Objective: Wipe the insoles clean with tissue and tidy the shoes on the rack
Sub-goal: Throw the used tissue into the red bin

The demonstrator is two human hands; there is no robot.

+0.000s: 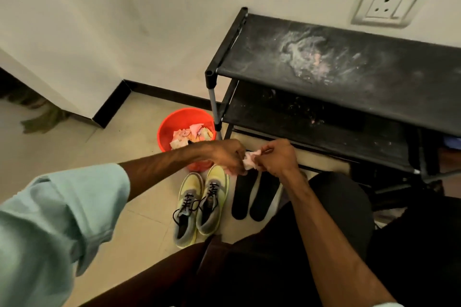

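The person's left hand (pixel 225 154) and right hand (pixel 279 157) meet just in front of the lower front edge of the black shoe rack (pixel 374 70). Both hands pinch 1 crumpled pinkish-white tissue (pixel 250 160) between them, with the fingers of each curled round its ends. The tissue hangs in the air above the floor (pixel 139 207), over the toe ends of what lies below.

On the floor beneath the right hand, 2 black insoles (pixel 254 194) lie flat and side by side, toes towards the rack. Just to their left stand 2 yellow-and-grey sneakers (pixel 202 204) with black laces. They are close together, toes pointing at the orange bucket (pixel 169 122).

The bucket sits on the floor beside the rack's front left leg and holds crumpled tissues. The rack's top shelf carries a pale dusty smear near its middle, and the shelf below shows lighter specks. A white wall socket (pixel 388 4) is set above the rack's back edge. The left arm wears a pale green sleeve (pixel 62 219), rolled up short of the forearm.
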